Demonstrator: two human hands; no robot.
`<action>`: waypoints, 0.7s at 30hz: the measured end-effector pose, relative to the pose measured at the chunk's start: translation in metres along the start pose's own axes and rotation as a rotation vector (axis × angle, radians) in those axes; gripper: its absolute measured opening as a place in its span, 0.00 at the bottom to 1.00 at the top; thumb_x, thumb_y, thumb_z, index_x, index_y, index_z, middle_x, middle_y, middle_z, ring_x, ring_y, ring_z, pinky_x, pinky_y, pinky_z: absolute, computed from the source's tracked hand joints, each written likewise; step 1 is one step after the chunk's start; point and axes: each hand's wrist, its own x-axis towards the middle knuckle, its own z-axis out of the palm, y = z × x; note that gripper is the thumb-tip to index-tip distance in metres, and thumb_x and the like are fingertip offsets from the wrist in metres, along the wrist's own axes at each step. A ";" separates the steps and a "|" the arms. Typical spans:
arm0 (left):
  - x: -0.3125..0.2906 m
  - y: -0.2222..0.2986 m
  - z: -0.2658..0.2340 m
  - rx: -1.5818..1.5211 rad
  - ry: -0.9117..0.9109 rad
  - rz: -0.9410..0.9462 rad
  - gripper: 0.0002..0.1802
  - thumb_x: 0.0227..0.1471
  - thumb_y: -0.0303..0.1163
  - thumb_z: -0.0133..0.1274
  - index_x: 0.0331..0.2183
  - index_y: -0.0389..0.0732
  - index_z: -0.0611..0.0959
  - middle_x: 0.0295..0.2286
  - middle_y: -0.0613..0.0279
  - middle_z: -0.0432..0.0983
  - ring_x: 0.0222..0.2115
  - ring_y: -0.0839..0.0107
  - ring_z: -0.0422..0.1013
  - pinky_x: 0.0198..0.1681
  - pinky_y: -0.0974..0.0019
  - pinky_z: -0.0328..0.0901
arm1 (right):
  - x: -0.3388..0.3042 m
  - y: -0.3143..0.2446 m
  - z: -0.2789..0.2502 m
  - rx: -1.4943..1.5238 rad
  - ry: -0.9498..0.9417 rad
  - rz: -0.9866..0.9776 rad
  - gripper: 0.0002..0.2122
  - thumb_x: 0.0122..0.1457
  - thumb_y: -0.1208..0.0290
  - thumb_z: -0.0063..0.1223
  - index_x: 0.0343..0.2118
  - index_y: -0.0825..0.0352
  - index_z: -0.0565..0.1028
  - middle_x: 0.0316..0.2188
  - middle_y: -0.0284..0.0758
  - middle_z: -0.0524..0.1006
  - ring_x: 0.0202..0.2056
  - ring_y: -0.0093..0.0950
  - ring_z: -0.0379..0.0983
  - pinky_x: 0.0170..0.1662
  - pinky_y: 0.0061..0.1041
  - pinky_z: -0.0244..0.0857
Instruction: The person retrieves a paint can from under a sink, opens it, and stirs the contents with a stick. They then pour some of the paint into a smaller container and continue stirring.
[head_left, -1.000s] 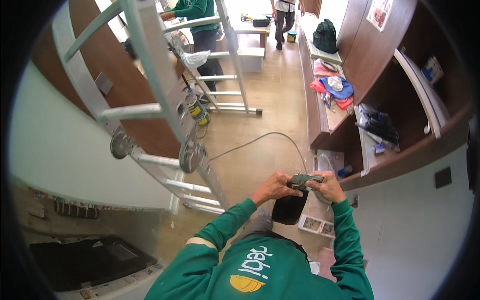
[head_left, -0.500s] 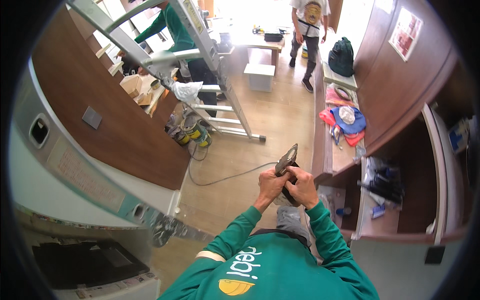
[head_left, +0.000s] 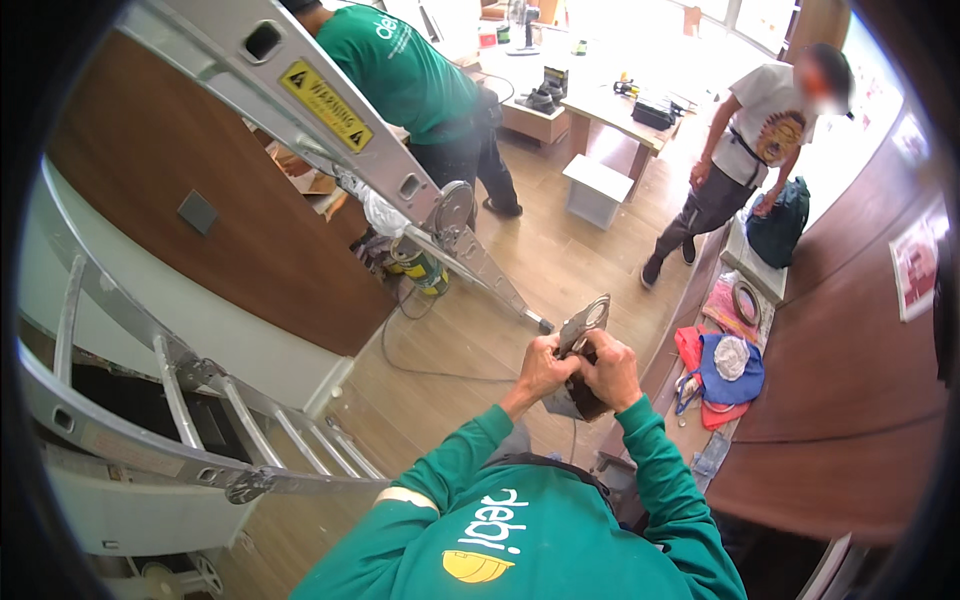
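Observation:
Both my hands grip one dark brown and grey object in front of my body, and I cannot make out its kind. A worn, flat grey piece with a rounded hole [head_left: 582, 322] stands up from its top. Its darker, blockier lower part [head_left: 578, 398] shows below my fingers. My left hand [head_left: 541, 366] is closed on the left side, thumb pressed against it. My right hand [head_left: 612, 372] is closed on the right side, its thumb near the left one. The fingers hide much of the object's middle.
An aluminium ladder [head_left: 410, 185] leans across the upper left, and more ladder rungs [head_left: 240, 420] run along the left. A grey cable [head_left: 420, 370] lies on the floor. One person in green [head_left: 420, 75] bends beyond the ladder; another in white [head_left: 750, 130] stands at the far right, near a backpack [head_left: 778, 222].
My view has turned left and tilted, so the ladder fills more of the left side. The far person in white has come closer. Both hands still hold the same object.

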 end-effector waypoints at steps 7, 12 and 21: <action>0.138 -0.015 0.023 0.004 -0.034 0.067 0.10 0.57 0.24 0.54 0.39 0.32 0.86 0.30 0.69 0.81 0.30 0.83 0.71 0.33 0.72 0.68 | 0.106 0.104 -0.025 0.084 -0.116 -0.031 0.14 0.49 0.73 0.64 0.40 0.67 0.76 0.33 0.44 0.80 0.35 0.46 0.78 0.39 0.40 0.72; 0.240 -0.047 0.044 -0.132 0.069 0.006 0.10 0.61 0.27 0.56 0.41 0.32 0.86 0.33 0.68 0.82 0.33 0.82 0.72 0.36 0.72 0.69 | 0.195 0.162 -0.035 0.046 -0.177 0.036 0.15 0.47 0.76 0.64 0.39 0.69 0.76 0.32 0.46 0.81 0.36 0.43 0.81 0.40 0.34 0.74; 0.373 -0.043 0.033 -0.123 0.490 0.022 0.10 0.61 0.32 0.59 0.34 0.32 0.85 0.25 0.72 0.77 0.26 0.83 0.66 0.27 0.70 0.61 | 0.315 0.234 -0.019 0.062 -0.183 0.002 0.17 0.49 0.68 0.63 0.42 0.65 0.75 0.30 0.41 0.82 0.35 0.42 0.81 0.39 0.37 0.75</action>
